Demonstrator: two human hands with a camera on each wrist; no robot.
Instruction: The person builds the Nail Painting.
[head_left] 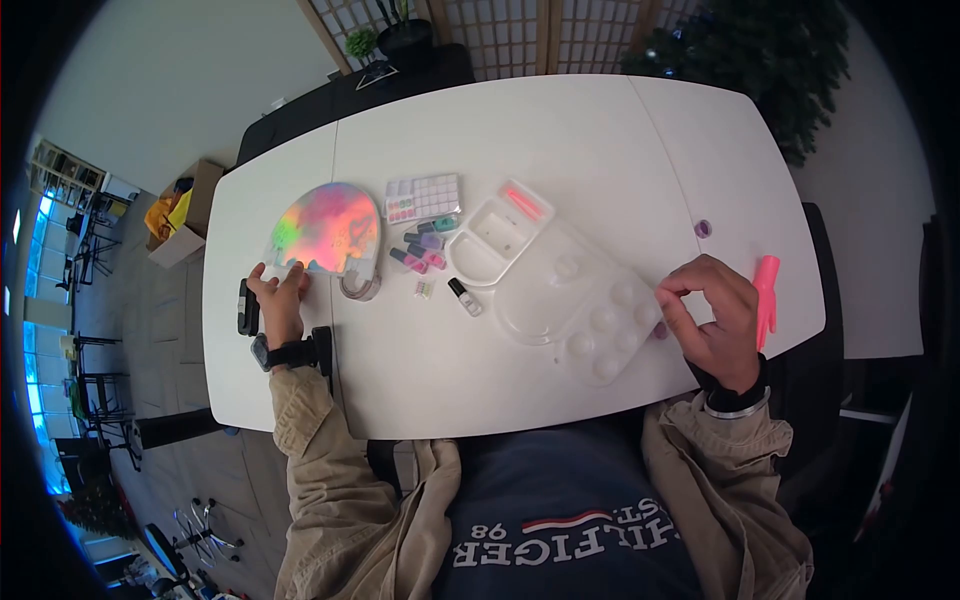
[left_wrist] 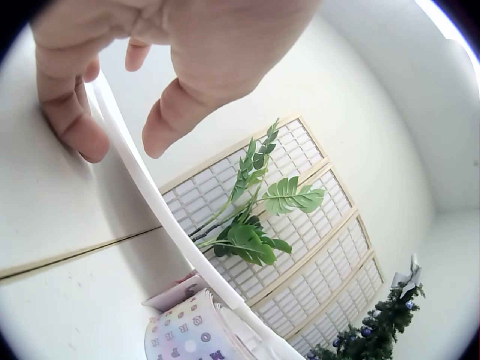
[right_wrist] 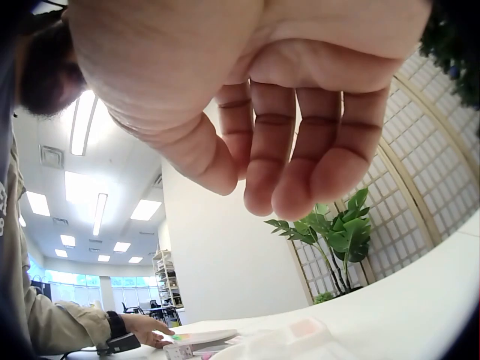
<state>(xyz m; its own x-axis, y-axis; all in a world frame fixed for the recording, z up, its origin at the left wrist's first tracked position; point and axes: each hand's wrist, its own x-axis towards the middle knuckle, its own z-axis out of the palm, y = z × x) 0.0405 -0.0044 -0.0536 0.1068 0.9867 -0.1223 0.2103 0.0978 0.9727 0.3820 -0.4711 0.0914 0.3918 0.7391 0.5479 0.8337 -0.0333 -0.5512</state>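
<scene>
Hanging just off the right end of the translucent palette, right hand has fingers loosely bent, thumb near them, nothing visible in the grip. Left hand is at the near edge of the iridescent case, fingers spread, not gripping; can't tell if a fingertip touches the case. Black object sits just left of that hand, tape roll to its right.

Palette lies mid-table, right of centre, meeting the white compartment tray, which has a pink piece in its far compartment. Left of the tray: the polish bottles in a cluster, gem box behind. Black-capped bottle is nearer the person. Pink hand-shaped piece lies right of the right hand; round purple item beyond it.
</scene>
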